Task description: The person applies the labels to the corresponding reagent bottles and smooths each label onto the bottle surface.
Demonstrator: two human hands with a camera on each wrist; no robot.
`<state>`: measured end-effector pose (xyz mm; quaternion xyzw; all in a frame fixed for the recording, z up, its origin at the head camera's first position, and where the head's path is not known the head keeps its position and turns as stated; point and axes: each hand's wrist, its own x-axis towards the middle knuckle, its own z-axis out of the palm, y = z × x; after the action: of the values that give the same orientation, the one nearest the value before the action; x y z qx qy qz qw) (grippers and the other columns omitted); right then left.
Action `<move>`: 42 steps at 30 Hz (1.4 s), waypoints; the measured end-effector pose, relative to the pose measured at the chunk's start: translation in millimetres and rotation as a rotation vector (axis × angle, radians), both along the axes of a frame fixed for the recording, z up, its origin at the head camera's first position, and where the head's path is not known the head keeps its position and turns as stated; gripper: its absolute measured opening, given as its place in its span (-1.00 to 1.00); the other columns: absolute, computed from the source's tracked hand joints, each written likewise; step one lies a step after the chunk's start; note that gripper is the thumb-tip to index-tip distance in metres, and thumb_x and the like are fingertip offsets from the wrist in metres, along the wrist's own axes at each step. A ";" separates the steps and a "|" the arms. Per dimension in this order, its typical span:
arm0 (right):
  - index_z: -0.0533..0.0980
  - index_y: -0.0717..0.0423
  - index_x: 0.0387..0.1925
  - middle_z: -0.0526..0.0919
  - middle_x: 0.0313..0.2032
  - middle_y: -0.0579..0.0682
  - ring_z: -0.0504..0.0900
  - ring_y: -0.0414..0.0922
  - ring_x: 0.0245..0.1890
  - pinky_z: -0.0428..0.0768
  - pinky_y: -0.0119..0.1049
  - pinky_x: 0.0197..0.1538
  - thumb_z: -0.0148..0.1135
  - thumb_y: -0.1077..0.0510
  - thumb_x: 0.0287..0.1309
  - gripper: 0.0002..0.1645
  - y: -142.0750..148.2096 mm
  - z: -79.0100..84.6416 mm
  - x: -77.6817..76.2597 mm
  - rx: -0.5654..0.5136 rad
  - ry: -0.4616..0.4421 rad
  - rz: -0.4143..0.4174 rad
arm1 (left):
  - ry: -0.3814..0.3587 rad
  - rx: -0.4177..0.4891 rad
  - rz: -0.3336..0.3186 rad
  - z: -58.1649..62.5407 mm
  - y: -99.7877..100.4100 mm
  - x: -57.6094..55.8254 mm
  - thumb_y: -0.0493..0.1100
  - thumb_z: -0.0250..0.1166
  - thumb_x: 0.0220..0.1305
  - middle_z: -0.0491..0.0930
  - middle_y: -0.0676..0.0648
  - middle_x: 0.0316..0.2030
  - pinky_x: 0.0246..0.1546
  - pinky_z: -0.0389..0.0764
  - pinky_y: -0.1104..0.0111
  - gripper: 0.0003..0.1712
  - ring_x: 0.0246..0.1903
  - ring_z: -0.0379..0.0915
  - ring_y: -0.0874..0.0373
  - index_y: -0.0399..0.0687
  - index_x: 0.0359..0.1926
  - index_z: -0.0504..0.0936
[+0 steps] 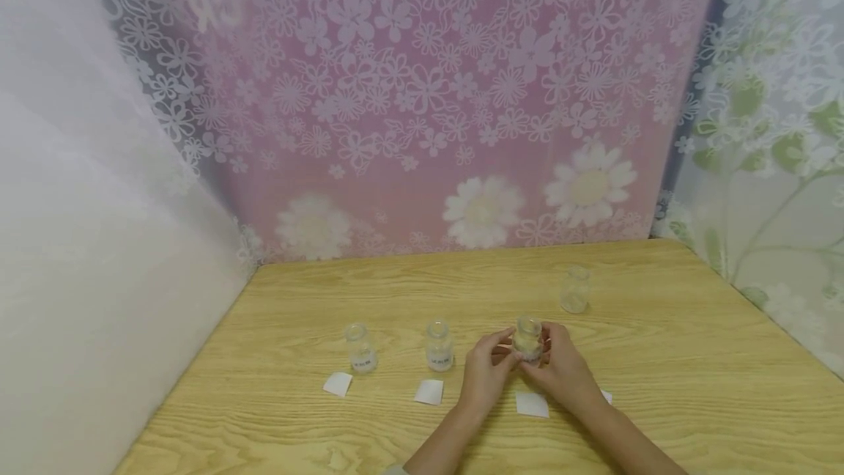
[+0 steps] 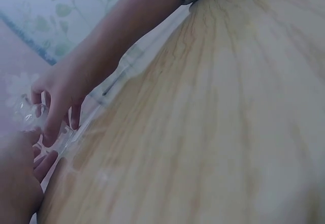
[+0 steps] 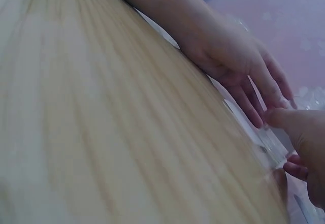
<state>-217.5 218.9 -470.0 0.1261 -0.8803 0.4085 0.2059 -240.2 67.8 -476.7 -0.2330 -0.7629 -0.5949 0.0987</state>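
Note:
Both hands hold a small clear glass jar (image 1: 528, 339) between them, upright, with its mouth facing up. My left hand (image 1: 484, 374) grips its left side, and my right hand (image 1: 563, 371) curls round the right side. The thumbs meet low on the jar's front, over a printed label strip. In the left wrist view the right hand (image 2: 66, 89) reaches over the glass from above. From the right wrist, the left hand (image 3: 233, 51) shows with its fingers at the jar, while the right thumb (image 3: 289, 120) presses near them.
Two glass jars with printed labels, one (image 1: 361, 349) at the left and another (image 1: 439, 347) nearer the middle, stand on the wooden table (image 1: 297, 431). A further jar (image 1: 575, 290) stands behind the right hand. Several white paper squares (image 1: 532, 404) lie in front of the jars.

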 end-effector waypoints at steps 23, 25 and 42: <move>0.42 0.21 -0.11 0.56 -0.21 0.04 0.59 -0.06 -0.28 0.59 -0.32 -0.29 0.22 0.47 0.02 -0.64 31.5 3.4 -3.8 0.034 0.190 0.243 | -0.080 0.091 -0.043 -0.1 -2.4 0.4 -0.30 0.25 0.16 0.54 -0.03 -0.19 -0.29 0.54 0.51 -0.61 -0.20 0.52 0.15 -0.16 0.05 0.54; 0.40 0.23 -0.10 0.54 -0.19 0.07 0.58 -0.02 -0.27 0.60 -0.29 -0.28 0.23 0.47 0.01 -0.63 31.1 3.3 -3.1 0.020 0.168 0.254 | -0.085 0.095 -0.044 0.0 -2.6 0.3 -0.29 0.26 0.15 0.54 -0.03 -0.19 -0.30 0.54 0.51 -0.61 -0.20 0.52 0.15 -0.15 0.04 0.55; 0.28 0.21 -0.24 0.40 -0.31 -0.03 0.56 -0.08 -0.34 0.58 -0.39 -0.30 0.39 0.30 -0.09 -0.54 12.4 6.2 2.8 0.108 0.202 0.140 | -0.082 0.073 -0.057 -1.1 -4.5 -0.9 -0.27 0.27 0.12 0.55 -0.04 -0.17 -0.28 0.53 0.52 -0.58 -0.18 0.53 0.12 -0.15 0.06 0.55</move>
<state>-214.6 231.3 -463.9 0.2388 -0.8649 0.3590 0.2571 -241.1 63.3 -477.8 -0.2261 -0.7371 -0.6341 0.0589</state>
